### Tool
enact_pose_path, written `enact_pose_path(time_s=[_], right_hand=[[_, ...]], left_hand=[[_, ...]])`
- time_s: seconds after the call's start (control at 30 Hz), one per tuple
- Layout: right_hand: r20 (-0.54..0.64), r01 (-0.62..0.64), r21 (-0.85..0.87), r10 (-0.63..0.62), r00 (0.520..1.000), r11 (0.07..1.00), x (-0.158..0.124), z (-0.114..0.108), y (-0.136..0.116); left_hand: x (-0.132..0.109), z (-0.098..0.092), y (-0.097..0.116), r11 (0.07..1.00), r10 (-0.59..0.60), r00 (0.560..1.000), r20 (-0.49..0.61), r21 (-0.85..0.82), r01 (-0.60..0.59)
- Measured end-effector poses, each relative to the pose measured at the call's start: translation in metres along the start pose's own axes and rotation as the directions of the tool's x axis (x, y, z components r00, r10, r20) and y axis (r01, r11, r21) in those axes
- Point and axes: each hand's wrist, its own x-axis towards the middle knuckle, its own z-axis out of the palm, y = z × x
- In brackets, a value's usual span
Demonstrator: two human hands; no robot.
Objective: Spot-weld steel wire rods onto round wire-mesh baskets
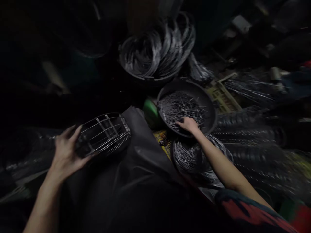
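My left hand (66, 152) grips one end of a wire cage (107, 131), thumb and fingers spread around it. The cage has curved silvery rods joined by cross strips and lies on its side over my dark-covered lap. My right hand (189, 125) reaches into a dark round bowl (211, 111). Its curled fingers press among many short thin metal wire pieces (182, 103). The fingertips are partly buried there, so what they pinch is unclear.
Behind the bowl, a wide basin (136, 75) holds large wire rings (167, 45). Bent wires (186, 157) lie under my right forearm. A green object (150, 111) touches the bowl's left side. A yellow crate (225, 97) and stacked wire cages (250, 139) stand right. Edges are dark and blurred.
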Motion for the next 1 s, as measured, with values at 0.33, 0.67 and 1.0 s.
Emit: enact_pose_path(time_s=[0.33,0.67,1.0], right_hand=[[-0.367,0.456,0.4,-0.317,0.874,0.795,-0.083,-0.003,-0.082],[0.297,0.346,0.713,-0.709,0.639,0.61,-0.127,0.03,-0.175],[0.153,0.978,0.039,-0.968,0.199,0.207,-0.144,0.038,-0.261]], left_hand=[[-0.034,0.023,0.003,0.998,-0.065,0.997,-0.031,0.024,0.065],[-0.036,0.02,0.001,0.997,-0.052,0.998,0.029,0.066,0.05],[-0.038,0.022,0.016,0.974,-0.112,0.992,0.059,0.204,0.098]])
